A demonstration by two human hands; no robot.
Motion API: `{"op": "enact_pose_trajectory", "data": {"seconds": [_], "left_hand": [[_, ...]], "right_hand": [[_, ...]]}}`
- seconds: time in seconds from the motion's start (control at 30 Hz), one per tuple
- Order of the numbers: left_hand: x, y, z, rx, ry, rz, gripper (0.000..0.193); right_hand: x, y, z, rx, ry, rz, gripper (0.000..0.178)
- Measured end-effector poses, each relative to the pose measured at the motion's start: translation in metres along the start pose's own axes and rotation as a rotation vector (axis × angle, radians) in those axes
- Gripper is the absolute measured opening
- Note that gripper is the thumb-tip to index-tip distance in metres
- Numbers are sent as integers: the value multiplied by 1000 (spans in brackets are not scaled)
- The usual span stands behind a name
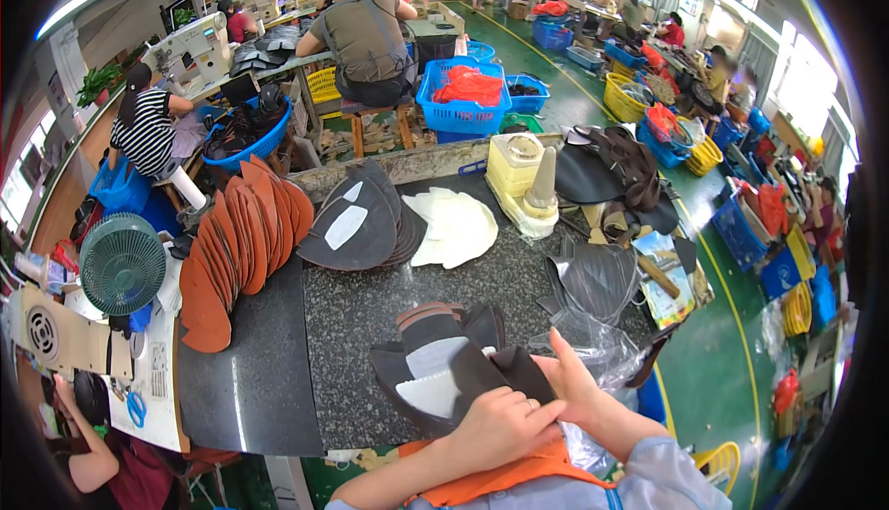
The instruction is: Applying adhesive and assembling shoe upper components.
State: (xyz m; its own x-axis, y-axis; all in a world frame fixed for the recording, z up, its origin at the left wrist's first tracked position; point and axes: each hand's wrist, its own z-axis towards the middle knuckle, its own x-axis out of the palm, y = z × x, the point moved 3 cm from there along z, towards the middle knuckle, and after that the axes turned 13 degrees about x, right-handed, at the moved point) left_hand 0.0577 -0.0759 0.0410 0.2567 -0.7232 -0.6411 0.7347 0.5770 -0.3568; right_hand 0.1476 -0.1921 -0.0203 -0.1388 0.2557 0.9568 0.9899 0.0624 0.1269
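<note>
A dark shoe-upper piece (pixel 505 373), folded over on itself, lies between my hands at the near edge of the stone-topped bench. My left hand (pixel 509 422), a ring on one finger, is closed over its near edge. Beside it, my right hand (pixel 569 382) grips the piece's right end with the thumb raised; its other fingers are partly hidden. Under and beyond the folded piece lie more black pieces (pixel 394 362) with light grey patches (pixel 435 357) and a few brown edges (pixel 431 314).
Fanned brown pieces (pixel 241 232), stacked black pieces (pixel 356 232) and white pieces (pixel 454 227) line the bench's far side. A yellowish glue pot (pixel 519 176) stands behind. Clear plastic (pixel 593 348) and a wooden-handled hammer (pixel 657 274) lie right. A green fan (pixel 122 264) stands left; co-workers sit beyond.
</note>
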Motion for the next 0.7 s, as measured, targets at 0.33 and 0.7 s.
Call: {"op": "enact_pose_trajectory", "data": {"seconds": [0.33, 0.7], "left_hand": [[23, 24, -80, -718, -863, -2018, 93], [4, 30, -77, -867, -961, -1581, 33]], "right_hand": [[28, -2, 13, -240, -231, -167, 51], [22, -2, 8, -455, -448, -351, 27]]}}
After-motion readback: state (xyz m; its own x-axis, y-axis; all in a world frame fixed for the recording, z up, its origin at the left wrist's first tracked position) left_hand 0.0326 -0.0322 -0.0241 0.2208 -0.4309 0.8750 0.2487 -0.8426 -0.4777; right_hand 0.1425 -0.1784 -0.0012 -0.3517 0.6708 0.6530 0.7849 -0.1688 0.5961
